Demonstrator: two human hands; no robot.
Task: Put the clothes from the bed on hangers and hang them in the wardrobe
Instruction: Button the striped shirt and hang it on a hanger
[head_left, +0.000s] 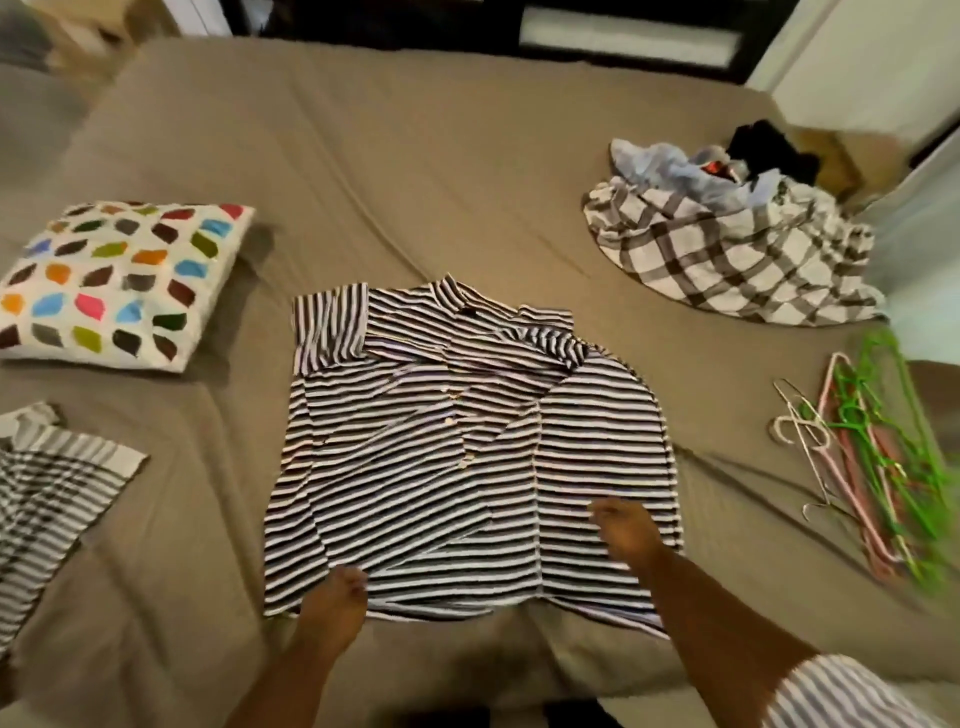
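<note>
Far left of the left fingers, a grey striped garment (57, 493) lies half out of view. Beyond it is a pillow (119, 280) with coloured patches. Everything rests on the bed (415, 156).

The left hand (335, 603) sits at the near hem of the shirt (467, 415). Its fingers (353, 584) are curled over the hem's edge and seem to pinch the cloth. The black-and-white striped shirt lies spread front up in the middle of the bed. Its collar is at the end far from the fingers, and one sleeve is folded over at the far left.

The right hand (626, 530) lies on the shirt's lower right panel. Blur hides whether its fingers press flat or gather cloth, so I cannot tell.

Beyond and right of those fingers is a pile (727, 244) of clothes with a checked one on top. Right of the fingers, apart from the shirt, the hangers (878, 457) lie overlapped: green, pink and wire.

The shirt looks light, soft and limp, so it will likely sag and crease if lifted at one point. The shoulders or collar, at the far end, seem the better hold. The hem could also be opened to feed a hanger up through it. The hangers look stiff and light, and their hooks may catch, so several could lift together.
</note>
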